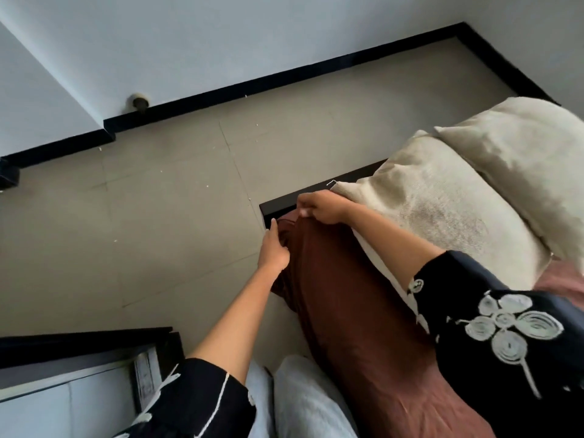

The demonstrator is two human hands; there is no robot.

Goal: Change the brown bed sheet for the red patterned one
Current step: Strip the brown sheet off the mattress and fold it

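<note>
At bed corner, brown sheet point(341, 298) was pinched by right hand point(322, 207), left hand point(275, 248) gripping its edge; best peeled free evenly.

Near the middle of the frame the right hand point(322, 206) pinched the corner of the brown sheet point(341, 298), lifting it off the white mattress point(376, 257) beside the dark bed frame point(284, 202). The left hand point(274, 248), just below and to the left, gripped the sheet's bunched side edge. Two beige pillows point(448, 203) lay stacked at the right. Grey floor tiles point(158, 191) filled the centre left, with a black skirting board point(252, 86) beneath the pale wall point(158, 33) above.
</note>
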